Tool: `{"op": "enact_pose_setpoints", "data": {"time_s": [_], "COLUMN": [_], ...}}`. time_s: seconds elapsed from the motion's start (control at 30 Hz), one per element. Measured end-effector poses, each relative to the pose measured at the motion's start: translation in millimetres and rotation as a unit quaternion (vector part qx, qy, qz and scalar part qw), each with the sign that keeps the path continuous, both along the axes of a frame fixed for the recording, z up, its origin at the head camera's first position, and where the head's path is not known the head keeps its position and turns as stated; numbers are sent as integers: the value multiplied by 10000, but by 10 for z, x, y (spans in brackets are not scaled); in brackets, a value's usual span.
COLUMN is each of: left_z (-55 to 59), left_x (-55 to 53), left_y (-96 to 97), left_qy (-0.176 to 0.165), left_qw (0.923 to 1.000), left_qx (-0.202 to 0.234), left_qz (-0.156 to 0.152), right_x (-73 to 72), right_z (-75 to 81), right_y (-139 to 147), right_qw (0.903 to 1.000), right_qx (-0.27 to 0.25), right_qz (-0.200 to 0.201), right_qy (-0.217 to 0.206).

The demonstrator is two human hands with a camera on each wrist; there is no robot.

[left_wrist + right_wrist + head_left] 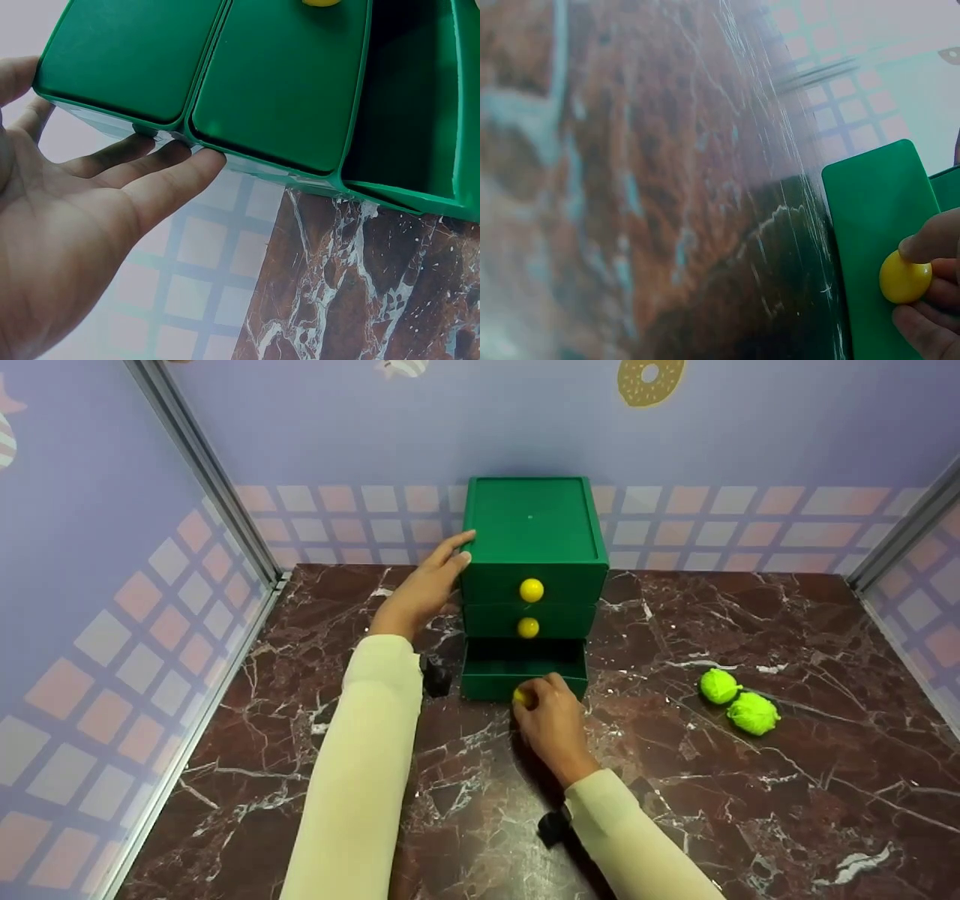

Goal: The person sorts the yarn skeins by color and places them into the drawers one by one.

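Observation:
A green drawer cabinet (532, 521) with three drawers and round yellow knobs stands against the back wall. Its bottom drawer (487, 688) is pulled out, and the part of its inside that shows is dark. My right hand (556, 725) pinches the yellow knob (904, 277) of that drawer between thumb and fingers. The left hand (427, 589) rests on the cabinet's left side, fingers extended; in the left wrist view its fingertips (210, 159) touch the side near the upper drawers. The upper two drawers, with a top knob (532, 590) and a middle knob (528, 628), are closed.
Two bright lime-green balls (753, 714) of yarn-like material lie together on the marbled table (810, 795) to the right of the cabinet. Patterned wall panels (360, 450) enclose the table at the back and both sides.

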State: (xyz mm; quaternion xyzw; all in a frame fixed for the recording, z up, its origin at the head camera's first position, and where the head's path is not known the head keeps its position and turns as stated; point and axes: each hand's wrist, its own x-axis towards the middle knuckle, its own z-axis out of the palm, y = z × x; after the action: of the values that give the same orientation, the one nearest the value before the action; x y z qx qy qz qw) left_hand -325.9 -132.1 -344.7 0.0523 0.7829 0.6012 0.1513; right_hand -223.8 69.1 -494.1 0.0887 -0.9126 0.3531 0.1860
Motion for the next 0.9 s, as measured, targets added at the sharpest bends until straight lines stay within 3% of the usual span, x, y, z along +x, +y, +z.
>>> {"op": "enact_pose_setpoints", "data": {"time_s": [0.77,0.9], "left_z": [-14,75], "left_x": [-6,69], "left_y": [14,28], "left_qy": [43,-55], "left_qw": [9997,9997], "left_qx": [227,230], "left_qz": [-29,-53], "right_x": [58,78], "right_z": [2,15], "right_y": [42,57], "right_qw": [9995,9990], "right_qx": [102,147], "right_qz": [201,250], "right_qy": [232,340]}}
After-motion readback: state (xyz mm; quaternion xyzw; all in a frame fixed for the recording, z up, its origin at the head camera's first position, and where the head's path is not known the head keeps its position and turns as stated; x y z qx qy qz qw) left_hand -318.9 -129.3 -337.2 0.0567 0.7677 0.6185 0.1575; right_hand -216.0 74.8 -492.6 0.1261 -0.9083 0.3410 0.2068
